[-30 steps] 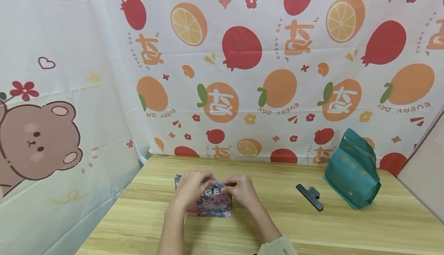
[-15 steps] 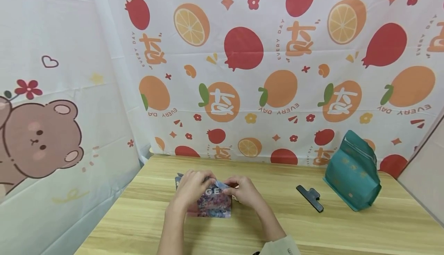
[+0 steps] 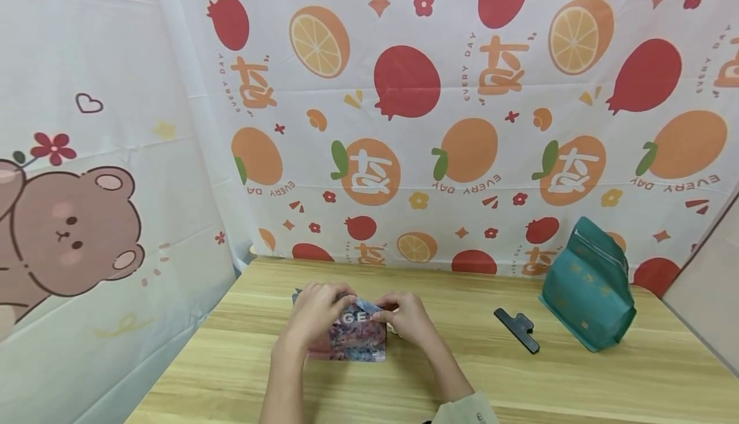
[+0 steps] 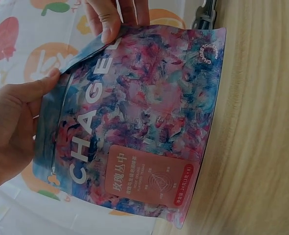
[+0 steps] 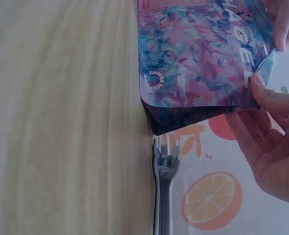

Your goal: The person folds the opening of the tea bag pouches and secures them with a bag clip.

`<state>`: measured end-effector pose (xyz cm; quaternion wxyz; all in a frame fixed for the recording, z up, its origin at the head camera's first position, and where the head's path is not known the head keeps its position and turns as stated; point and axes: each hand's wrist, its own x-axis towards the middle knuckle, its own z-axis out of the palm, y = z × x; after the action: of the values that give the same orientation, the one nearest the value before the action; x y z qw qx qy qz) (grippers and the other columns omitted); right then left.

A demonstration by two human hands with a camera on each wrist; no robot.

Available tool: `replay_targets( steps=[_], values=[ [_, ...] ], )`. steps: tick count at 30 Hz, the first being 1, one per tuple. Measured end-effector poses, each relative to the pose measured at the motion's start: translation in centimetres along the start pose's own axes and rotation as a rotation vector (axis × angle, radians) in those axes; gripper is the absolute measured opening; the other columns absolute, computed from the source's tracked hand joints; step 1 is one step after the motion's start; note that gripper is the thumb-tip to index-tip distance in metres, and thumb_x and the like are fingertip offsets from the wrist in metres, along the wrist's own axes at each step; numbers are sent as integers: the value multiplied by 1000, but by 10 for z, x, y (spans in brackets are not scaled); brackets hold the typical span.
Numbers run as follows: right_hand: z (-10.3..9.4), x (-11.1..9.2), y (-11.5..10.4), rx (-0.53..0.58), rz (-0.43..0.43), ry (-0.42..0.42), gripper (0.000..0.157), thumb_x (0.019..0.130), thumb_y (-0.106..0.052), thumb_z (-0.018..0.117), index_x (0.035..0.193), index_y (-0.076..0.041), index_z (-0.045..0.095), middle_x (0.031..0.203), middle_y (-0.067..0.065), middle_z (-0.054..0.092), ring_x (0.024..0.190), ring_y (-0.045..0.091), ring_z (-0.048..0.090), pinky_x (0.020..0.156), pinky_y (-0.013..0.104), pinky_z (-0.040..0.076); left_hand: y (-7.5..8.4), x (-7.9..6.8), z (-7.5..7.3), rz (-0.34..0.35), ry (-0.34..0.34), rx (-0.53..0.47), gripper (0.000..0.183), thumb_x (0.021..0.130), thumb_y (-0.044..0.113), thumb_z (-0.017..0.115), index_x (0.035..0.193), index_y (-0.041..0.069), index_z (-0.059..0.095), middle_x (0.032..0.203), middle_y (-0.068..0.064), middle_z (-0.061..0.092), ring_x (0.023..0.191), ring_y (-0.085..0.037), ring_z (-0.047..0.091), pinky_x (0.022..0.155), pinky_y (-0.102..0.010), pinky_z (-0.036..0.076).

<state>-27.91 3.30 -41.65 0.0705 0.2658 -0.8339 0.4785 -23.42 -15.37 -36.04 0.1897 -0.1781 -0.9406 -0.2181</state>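
A tea pouch (image 3: 358, 340) with a pink-and-blue painted pattern, marked CHAGEE, stands on the table at centre-left in the head view. My left hand (image 3: 316, 312) pinches its top edge near the middle, the thumb in front. At the top right corner, my right hand (image 3: 407, 319) pinches the pouch between thumb and fingers. Between the two thumbs the top edge folds over and shows a pale blue strip, plain in the right wrist view. The pouch front (image 4: 149, 107) faces the left wrist camera, with a pink label low on it.
A black bag clip (image 3: 518, 330) lies on the wooden table (image 3: 439, 385), to the right of my right hand. Farther right a teal pouch (image 3: 589, 289) stands tilted. A fruit-print cloth (image 3: 404, 174) hangs behind the table's back edge.
My right fingers have shifted slightly to the right along the pouch's top corner, and more of the pale blue fold shows. My left hand stays on the top edge.
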Motion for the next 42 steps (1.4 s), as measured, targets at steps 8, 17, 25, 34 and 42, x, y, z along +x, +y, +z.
replay_targets(
  steps=[8, 17, 25, 34, 42],
  values=[
    [3, -3, -2, 16, 23, 63, 12, 74, -7, 75, 84, -1, 74, 82, 3, 65, 73, 13, 59, 58, 23, 48, -1, -2, 5, 22, 33, 58, 7, 86, 19, 65, 83, 14, 69, 78, 3, 67, 72, -16, 59, 75, -38, 41],
    [4, -6, -1, 21, 19, 73, 13, 73, -7, 76, 84, 0, 74, 82, 4, 65, 73, 14, 59, 58, 23, 48, 0, -4, 6, -3, 41, 59, 5, 85, 19, 66, 82, 16, 70, 74, 6, 65, 62, -11, 52, 67, -34, 39],
    [0, -4, 1, 29, -3, 1, 13, 75, -7, 74, 85, 0, 72, 82, 3, 64, 71, 11, 58, 59, 23, 48, 5, -6, 3, 3, -8, 10, 6, 87, 16, 64, 90, 19, 68, 82, 6, 66, 81, -16, 59, 86, -41, 36],
    [-7, -5, -3, 29, -34, -123, 18, 85, -14, 67, 98, -3, 69, 92, 1, 61, 83, 15, 58, 72, 27, 49, 4, -4, 1, 14, -9, -5, 4, 85, 15, 66, 86, 18, 67, 78, 8, 64, 75, -13, 57, 80, -40, 38],
    [6, -5, -18, 94, -122, -42, 17, 91, -12, 59, 101, 0, 67, 96, 6, 62, 85, 17, 59, 73, 27, 48, 3, -3, 2, 8, -7, -18, 5, 84, 13, 67, 85, 17, 68, 80, 6, 66, 74, -12, 57, 79, -38, 39]
  ],
)
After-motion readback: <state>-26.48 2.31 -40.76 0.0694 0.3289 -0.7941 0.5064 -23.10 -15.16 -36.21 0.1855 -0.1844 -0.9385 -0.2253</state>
